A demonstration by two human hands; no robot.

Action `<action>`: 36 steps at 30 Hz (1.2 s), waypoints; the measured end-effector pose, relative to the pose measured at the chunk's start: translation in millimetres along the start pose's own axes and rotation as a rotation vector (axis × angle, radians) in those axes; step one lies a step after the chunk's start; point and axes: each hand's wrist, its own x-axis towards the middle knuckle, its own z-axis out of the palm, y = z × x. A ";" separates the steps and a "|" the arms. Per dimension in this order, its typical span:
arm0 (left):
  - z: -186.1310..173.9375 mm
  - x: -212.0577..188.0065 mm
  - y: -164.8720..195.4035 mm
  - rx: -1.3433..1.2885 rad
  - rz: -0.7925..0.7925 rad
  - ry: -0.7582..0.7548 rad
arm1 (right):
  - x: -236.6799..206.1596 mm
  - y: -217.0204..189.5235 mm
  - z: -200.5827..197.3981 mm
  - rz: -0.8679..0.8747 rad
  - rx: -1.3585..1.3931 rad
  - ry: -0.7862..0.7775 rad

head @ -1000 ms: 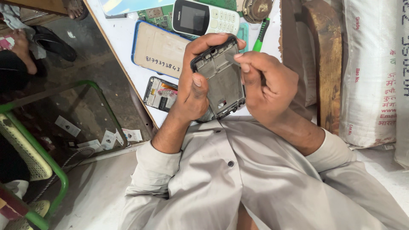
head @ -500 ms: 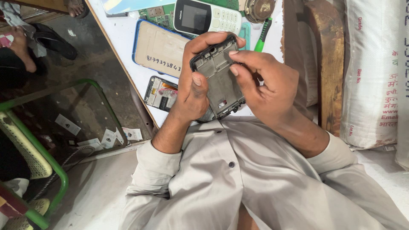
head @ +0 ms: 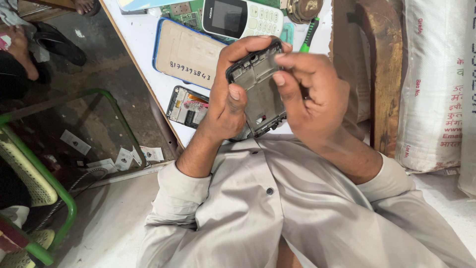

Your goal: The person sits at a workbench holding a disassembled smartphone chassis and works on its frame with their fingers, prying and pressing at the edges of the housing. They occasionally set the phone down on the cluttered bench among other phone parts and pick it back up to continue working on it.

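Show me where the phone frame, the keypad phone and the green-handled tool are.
phone frame [head: 260, 94], head view, on its grey inner plate between the two hands.
keypad phone [head: 243, 19], head view, on its dark screen.
green-handled tool [head: 309, 33], head view, on the green handle beside the right hand [head: 312, 99].

The dark plastic phone frame [head: 260, 92] sits between both hands above the white worktop [head: 144, 44]. At ten o'clock lies the blue-edged phone back panel [head: 186, 54]; at twelve, the white keypad phone [head: 243, 19]; at nine, the opened phone body [head: 186, 106].
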 end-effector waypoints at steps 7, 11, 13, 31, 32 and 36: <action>0.6 0.8 -0.8 -0.002 0.027 -0.006 | -4.3 1.3 4.8 0.050 0.080 0.036; 0.7 1.0 -1.0 0.014 0.037 -0.008 | -5.9 0.5 5.7 0.073 0.094 0.021; 1.1 1.6 -0.4 0.007 0.038 -0.002 | -6.2 0.3 6.1 0.071 0.111 0.008; 3.0 7.6 6.1 -0.029 0.047 0.003 | -4.9 2.5 1.7 0.059 0.127 -0.012; 4.1 6.8 6.6 -0.057 0.044 0.004 | -4.6 2.4 1.1 0.060 0.122 -0.005; 4.1 7.2 7.6 -0.058 0.019 0.008 | -3.8 2.8 1.5 0.055 0.111 0.023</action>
